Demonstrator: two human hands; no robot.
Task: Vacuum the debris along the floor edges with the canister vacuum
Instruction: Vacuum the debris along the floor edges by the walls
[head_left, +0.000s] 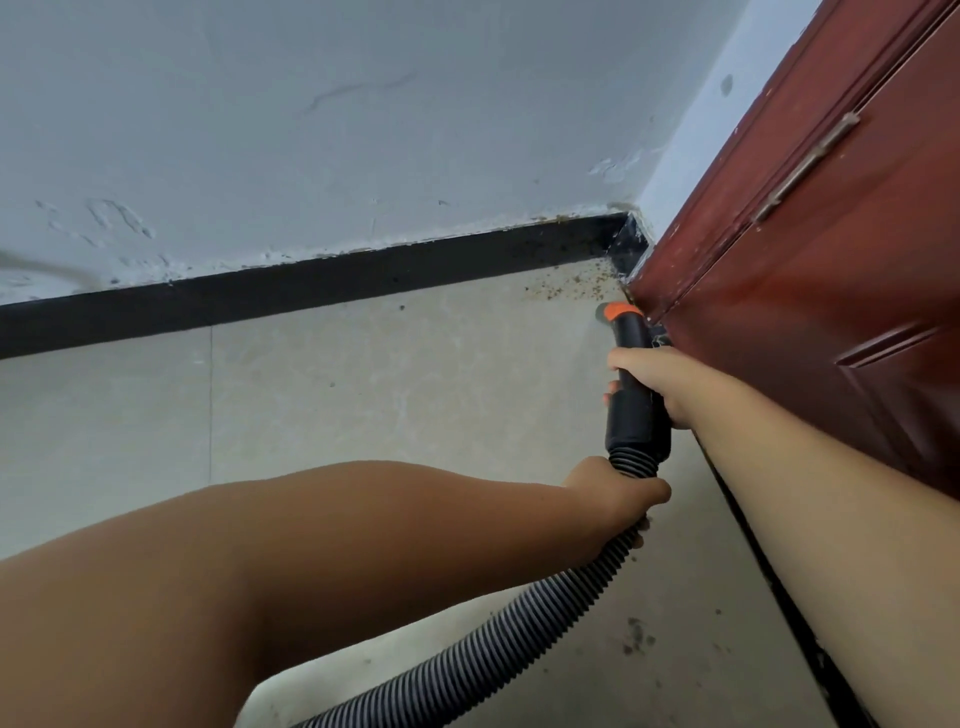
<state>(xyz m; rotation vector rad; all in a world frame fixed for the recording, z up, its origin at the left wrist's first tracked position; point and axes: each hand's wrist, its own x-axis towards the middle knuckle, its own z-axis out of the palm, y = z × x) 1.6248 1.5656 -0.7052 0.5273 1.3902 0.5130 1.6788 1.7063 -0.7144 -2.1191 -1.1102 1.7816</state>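
- Orange trim marks the tip of the black nozzle, which points toward twelve o'clock into the corner where the black skirting meets the red-brown door.
- Right hand has its grip clamped around the rigid nozzle tube; left hand has its grip wrapped around the ribbed hose just behind the cuff, at about six o'clock from the right hand.
- Debris (brown specks, loosely scattered) lies on the floor at about eleven o'clock from the tip, close against the skirting and thickest in the corner; a darker smudge sits lower, beside the door's bottom edge.
- To do this step well, I judge the tip should stay low and sweep slowly along the skirting line, with the left hand feeding slack so the hose does not tug the nozzle off the edge.
- Nozzle is smooth hard plastic, the hose corrugated and flexible, the floor pale polished tile with a thin joint, the wall chalky and chipped above the skirting, and the door panelled with a metal hinge.
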